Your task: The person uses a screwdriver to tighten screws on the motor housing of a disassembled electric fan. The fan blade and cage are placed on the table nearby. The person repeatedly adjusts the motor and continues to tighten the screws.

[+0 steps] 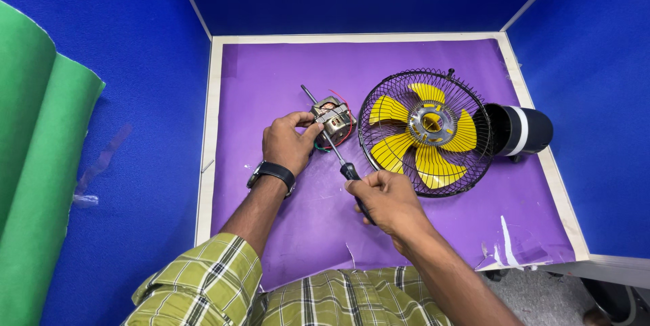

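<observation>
A small fan motor (333, 117) was held just above the purple mat (271, 82), nearer its back-left corner than its front edge, pinched at the near-left side by the left hand (290, 142). A screwdriver (338, 157) was gripped by its black handle in the right hand (384, 199), closed firmly round it. Its long axis was seen to run diagonally from the right hand up and leftward, the tip set against the motor. The motor shaft was pointed toward the back-left. A caged yellow-bladed fan (428, 131) was left lying to the right.
</observation>
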